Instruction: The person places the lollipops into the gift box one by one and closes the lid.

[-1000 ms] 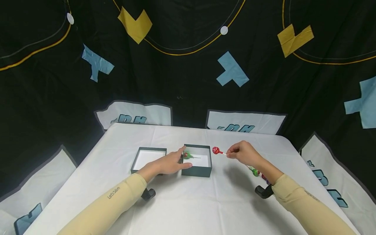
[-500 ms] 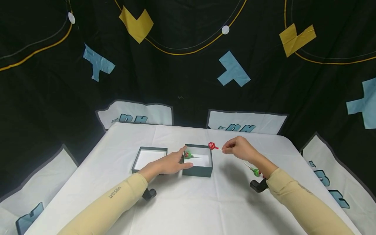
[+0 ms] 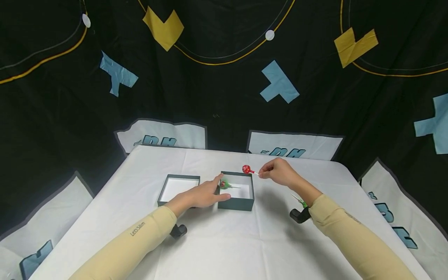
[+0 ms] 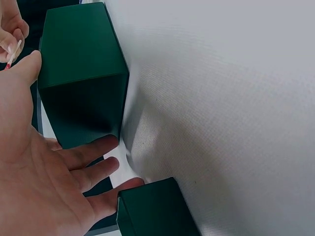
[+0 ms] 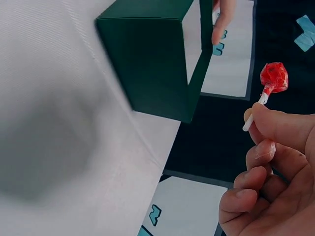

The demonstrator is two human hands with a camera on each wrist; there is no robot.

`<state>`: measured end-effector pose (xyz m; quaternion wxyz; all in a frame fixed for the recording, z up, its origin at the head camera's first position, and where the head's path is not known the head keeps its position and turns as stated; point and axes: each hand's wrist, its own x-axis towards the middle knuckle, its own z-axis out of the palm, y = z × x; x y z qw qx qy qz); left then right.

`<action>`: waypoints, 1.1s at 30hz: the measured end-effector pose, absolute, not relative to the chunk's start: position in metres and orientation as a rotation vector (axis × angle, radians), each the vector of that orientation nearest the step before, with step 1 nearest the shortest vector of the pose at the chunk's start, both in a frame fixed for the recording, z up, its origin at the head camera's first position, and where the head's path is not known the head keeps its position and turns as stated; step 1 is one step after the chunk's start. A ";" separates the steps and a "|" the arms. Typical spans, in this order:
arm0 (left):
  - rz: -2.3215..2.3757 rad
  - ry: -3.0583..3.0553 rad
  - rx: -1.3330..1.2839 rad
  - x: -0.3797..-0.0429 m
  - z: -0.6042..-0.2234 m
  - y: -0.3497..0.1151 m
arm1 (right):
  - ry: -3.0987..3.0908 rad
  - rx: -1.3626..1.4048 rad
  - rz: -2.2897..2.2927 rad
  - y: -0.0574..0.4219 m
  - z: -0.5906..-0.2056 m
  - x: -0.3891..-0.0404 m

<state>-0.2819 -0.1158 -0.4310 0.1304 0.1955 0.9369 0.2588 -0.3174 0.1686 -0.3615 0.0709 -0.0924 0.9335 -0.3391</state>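
Observation:
In the head view my right hand (image 3: pixel 280 172) pinches the white stick of a red-wrapped lollipop (image 3: pixel 246 169). The candy end points left, above the back right rim of a dark green open box (image 3: pixel 235 204). Thumb and forefinger on the stick show plainly in the right wrist view, where the lollipop (image 5: pixel 274 77) is apart from the box (image 5: pixel 147 64). A green-wrapped lollipop (image 3: pixel 224 184) lies inside the box at its left. My left hand (image 3: pixel 201 194) spreads its fingers along the box's left side, thumb near the front rim.
Left of the box lies a shallow white-lined tray or lid (image 3: pixel 179 185), partly behind my left hand. Another green lollipop (image 3: pixel 301 201) lies on the white tablecloth (image 3: pixel 224 245), partly hidden by my right forearm. A black curtain (image 3: pixel 224 97) hangs behind the table.
My right hand has moved left and toward the back with the red lollipop, from right of the box to above its back right rim. My left hand has stayed at the box.

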 end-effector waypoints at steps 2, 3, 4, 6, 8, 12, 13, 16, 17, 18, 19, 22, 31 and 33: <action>0.753 2.719 0.564 -0.282 -0.431 -0.116 | 2.799 -0.284 -1.019 0.166 -0.361 -0.320; 0.755 2.718 0.562 -0.282 -0.431 -0.115 | 2.794 -0.287 -1.018 0.165 -0.361 -0.321; 0.754 2.718 0.556 -0.281 -0.430 -0.115 | 2.788 -0.295 -1.015 0.164 -0.361 -0.322; 0.750 2.720 0.547 -0.281 -0.430 -0.115 | 2.776 -0.298 -1.010 0.161 -0.360 -0.325; 0.752 2.722 0.540 -0.281 -0.430 -0.115 | 2.770 -0.304 -1.000 0.159 -0.360 -0.327; 0.752 2.724 0.539 -0.280 -0.428 -0.114 | 2.761 -0.306 -0.994 0.153 -0.361 -0.332; 0.754 2.723 0.542 -0.280 -0.428 -0.114 | 2.761 -0.302 -0.997 0.152 -0.361 -0.333; 0.749 2.724 0.544 -0.279 -0.428 -0.114 | 2.764 -0.283 -1.002 0.149 -0.361 -0.336; 0.748 2.724 0.543 -0.279 -0.428 -0.114 | 2.767 -0.280 -1.000 0.148 -0.361 -0.337; 0.746 2.724 0.543 -0.279 -0.428 -0.114 | 2.768 -0.273 -0.998 0.147 -0.361 -0.338; 0.744 2.724 0.542 -0.279 -0.428 -0.114 | 2.768 -0.267 -0.998 0.146 -0.361 -0.339; 0.736 2.720 0.543 -0.280 -0.429 -0.115 | 2.767 -0.264 -0.986 0.144 -0.361 -0.342; 0.711 2.726 0.534 -0.284 -0.432 -0.114 | 2.747 -0.282 -0.952 0.136 -0.366 -0.350; 0.712 2.724 0.531 -0.284 -0.432 -0.114 | 2.739 -0.291 -0.938 0.134 -0.367 -0.352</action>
